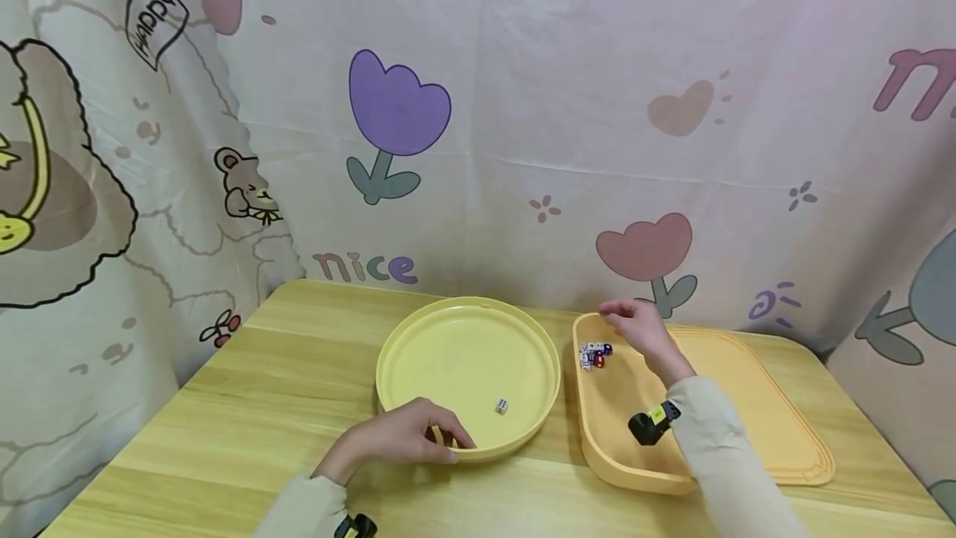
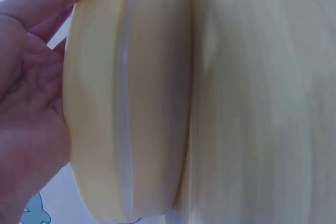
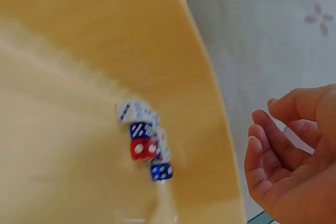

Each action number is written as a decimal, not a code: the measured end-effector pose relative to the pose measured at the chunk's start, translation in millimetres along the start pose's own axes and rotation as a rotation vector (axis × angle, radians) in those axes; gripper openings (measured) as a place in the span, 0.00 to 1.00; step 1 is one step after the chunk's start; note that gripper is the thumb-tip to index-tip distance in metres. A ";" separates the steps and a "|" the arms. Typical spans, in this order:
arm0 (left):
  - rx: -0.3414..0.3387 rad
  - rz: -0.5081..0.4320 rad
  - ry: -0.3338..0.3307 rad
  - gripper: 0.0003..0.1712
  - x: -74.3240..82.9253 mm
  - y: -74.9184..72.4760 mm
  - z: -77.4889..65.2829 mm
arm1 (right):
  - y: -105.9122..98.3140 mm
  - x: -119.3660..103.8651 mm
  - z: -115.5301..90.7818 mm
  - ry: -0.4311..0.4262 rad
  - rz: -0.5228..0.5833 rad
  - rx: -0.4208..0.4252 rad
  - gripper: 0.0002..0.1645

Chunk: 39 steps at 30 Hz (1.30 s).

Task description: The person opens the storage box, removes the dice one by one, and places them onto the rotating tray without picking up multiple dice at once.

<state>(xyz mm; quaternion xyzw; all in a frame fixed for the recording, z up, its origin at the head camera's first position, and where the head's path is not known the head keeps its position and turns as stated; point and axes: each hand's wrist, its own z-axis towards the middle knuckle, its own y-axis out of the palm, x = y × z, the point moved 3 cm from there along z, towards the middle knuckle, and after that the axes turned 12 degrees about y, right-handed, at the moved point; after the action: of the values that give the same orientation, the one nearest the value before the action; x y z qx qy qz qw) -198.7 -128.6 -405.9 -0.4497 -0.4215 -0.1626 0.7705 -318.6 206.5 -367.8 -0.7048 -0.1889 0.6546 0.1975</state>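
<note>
The right hand [image 3: 299, 150] is raised at the far rim of the rounded rectangular tray [image 1: 627, 397], fingers loosely bent, thumb and fingertips apart, with nothing seen between them. Close by, in that tray's far left corner, lie white, blue and red dice [image 1: 595, 354], bunched together; the right wrist view is too blurred for a sure count. For a clean reach, the fingertips had best come down steeply inside the wall and pinch one outer cube by opposite faces, since pushing into the bunch could scatter it. The left hand [image 1: 403, 434] grips the near rim of the round yellow tray [image 1: 456, 364], where a lone white die [image 1: 502, 407] sits on the floor; a light hold there should steady the tray without tipping it.
</note>
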 end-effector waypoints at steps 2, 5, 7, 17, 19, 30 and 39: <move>0.001 -0.001 -0.001 0.10 -1.1 0.7 0.0 | -0.1 5.3 2.1 0.022 0.003 -0.007 0.17; 0.005 -0.005 -0.009 0.10 -1.7 1.5 0.0 | -0.6 12.0 4.4 0.039 -0.006 -0.010 0.16; 0.003 -0.006 -0.010 0.10 -1.4 1.6 -0.1 | -1.1 16.3 5.6 0.044 -0.011 -0.006 0.16; 0.000 -0.018 -0.009 0.10 -0.3 1.5 -1.4 | 1.4 44.7 9.6 0.118 -0.015 -0.025 0.17; 0.003 -0.025 -0.022 0.10 -0.1 1.8 -1.5 | 1.7 47.8 11.9 0.116 -0.034 -0.025 0.17; 0.005 -0.013 -0.022 0.09 0.8 2.0 -0.9 | 4.8 54.2 18.2 -0.015 -0.206 -0.066 0.13; 0.008 -0.010 -0.031 0.09 -0.6 2.5 -0.4 | 8.0 62.5 22.2 -0.032 -0.228 -0.030 0.12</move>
<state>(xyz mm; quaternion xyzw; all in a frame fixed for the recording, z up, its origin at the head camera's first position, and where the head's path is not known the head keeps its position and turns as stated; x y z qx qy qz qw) -197.3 -127.6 -407.8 -0.4470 -0.4364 -0.1580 0.7647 -336.2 233.2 -426.4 -0.6710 -0.2809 0.6362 0.2571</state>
